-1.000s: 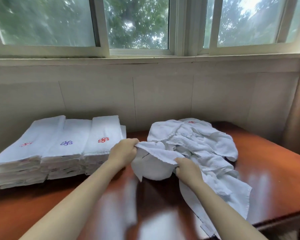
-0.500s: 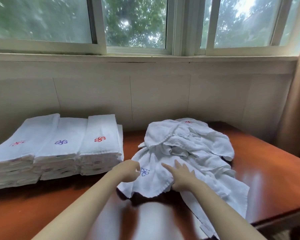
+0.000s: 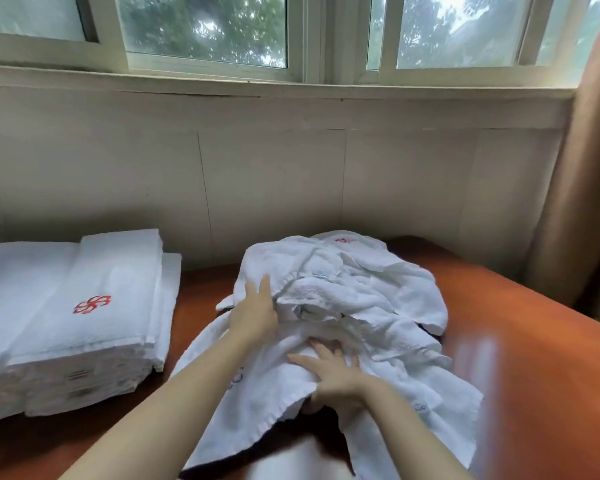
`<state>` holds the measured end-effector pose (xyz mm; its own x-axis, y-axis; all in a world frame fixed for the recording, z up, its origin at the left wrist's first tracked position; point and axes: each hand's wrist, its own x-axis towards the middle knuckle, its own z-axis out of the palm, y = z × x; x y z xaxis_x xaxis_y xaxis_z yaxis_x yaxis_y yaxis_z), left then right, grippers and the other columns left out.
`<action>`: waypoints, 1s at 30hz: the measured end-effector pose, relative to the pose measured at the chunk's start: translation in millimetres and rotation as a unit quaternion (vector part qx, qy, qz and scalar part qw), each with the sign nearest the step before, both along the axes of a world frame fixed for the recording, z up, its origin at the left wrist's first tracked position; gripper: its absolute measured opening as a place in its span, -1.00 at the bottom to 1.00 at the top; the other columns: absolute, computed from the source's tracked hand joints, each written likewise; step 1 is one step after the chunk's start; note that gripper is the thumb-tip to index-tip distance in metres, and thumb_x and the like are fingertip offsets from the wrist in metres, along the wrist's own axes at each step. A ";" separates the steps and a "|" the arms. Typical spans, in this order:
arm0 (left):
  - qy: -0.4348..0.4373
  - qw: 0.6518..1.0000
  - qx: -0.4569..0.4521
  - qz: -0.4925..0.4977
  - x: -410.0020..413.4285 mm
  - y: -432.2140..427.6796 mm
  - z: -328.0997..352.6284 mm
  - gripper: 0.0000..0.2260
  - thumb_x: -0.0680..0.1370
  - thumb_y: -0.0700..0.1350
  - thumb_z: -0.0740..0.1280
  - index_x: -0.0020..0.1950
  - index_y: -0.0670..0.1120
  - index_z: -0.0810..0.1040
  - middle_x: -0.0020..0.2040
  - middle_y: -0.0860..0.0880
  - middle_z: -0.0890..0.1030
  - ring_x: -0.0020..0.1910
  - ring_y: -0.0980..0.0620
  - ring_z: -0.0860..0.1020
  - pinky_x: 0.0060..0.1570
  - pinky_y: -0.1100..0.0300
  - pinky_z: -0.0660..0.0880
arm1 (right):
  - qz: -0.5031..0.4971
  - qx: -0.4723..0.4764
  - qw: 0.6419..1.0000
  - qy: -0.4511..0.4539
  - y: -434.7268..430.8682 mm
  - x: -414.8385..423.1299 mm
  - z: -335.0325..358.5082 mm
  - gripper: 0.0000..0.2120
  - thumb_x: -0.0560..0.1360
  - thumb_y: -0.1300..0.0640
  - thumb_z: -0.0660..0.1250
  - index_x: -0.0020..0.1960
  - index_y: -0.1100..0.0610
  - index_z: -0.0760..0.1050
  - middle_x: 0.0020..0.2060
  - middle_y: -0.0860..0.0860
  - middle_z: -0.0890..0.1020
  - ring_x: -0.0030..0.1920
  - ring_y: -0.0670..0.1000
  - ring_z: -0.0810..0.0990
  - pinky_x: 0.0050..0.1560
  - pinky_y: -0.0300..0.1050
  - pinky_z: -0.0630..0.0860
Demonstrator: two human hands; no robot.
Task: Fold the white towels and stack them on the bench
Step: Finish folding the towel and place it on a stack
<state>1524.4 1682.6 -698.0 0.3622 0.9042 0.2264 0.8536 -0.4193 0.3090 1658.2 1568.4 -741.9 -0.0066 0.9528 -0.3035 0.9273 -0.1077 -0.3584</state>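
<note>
A heap of crumpled white towels [image 3: 354,285] lies on the reddish wooden bench [image 3: 520,358]. One towel [image 3: 257,393] with a blue mark is spread at the heap's near side, its edge drooping toward me. My left hand [image 3: 257,313] lies with straight fingers against the left side of the heap. My right hand [image 3: 333,375] rests flat, fingers spread, on the spread towel. At the left stand stacks of folded white towels [image 3: 94,306], the nearest marked with a red emblem.
A pale panelled wall [image 3: 274,174] closes the back under a window sill. A brown curtain [image 3: 582,188] hangs at the right. Bare bench surface shows right of the heap and between heap and stacks.
The towel I was holding up now lies spread before the heap. My left hand let go and moved up against the heap. My right hand opened flat on the towel.
</note>
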 end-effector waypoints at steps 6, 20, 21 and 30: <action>-0.139 0.987 0.053 0.056 2.2 30.9 -8.9 -0.89 0.53 -0.30 0.10 -0.13 -0.14 0.35 -0.08 -0.19 0.55 -0.20 -0.12 0.40 -0.24 0.11 0.28 | 0.002 -0.025 1.000 0.014 19.6 22.6 -5.0 -0.07 0.29 -0.39 0.37 0.47 -0.35 -0.11 0.52 -0.06 -0.31 0.45 0.20 -0.45 0.35 0.28 -0.44; -0.155 0.941 0.277 -0.120 -215.3 -118.3 103.6 -0.79 0.32 -0.23 0.07 -0.35 -0.21 0.48 -0.52 -0.04 0.38 -0.52 -0.05 0.30 -0.50 0.17 0.23 | -0.197 0.076 0.976 -0.045 -9.5 -41.5 -7.3 -0.45 0.56 -0.31 -0.12 0.52 -0.23 -0.02 0.55 -0.01 -0.19 0.52 0.19 -0.22 0.42 0.31 -0.23; -0.152 0.937 0.291 -0.122 -231.0 -128.4 114.5 -0.78 0.31 -0.18 0.05 -0.38 -0.20 0.46 -0.53 -0.04 0.33 -0.52 -0.01 0.23 -0.51 0.20 0.20 | -0.200 0.074 0.976 -0.050 -17.6 -48.3 -6.3 -0.44 0.57 -0.26 -0.05 0.53 -0.18 -0.04 0.55 0.02 -0.19 0.53 0.19 -0.19 0.43 0.31 -0.19; -0.219 0.973 -0.036 -0.069 -361.8 -168.5 140.1 -0.75 0.23 0.01 0.20 -0.49 -0.14 0.27 -0.46 0.00 0.26 -0.45 0.03 0.25 -0.43 0.15 0.15 | -0.191 0.157 0.965 0.088 -64.2 -134.4 33.8 -0.32 0.42 0.14 0.21 0.49 0.02 0.04 0.34 0.11 0.33 0.37 0.18 0.25 0.34 0.20 0.26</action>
<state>1162.6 1514.2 -557.9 0.3640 0.8730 0.3246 0.5705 -0.4845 0.6632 1523.8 1504.1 -708.1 0.3377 0.9409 -0.0251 0.7630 -0.2892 -0.5780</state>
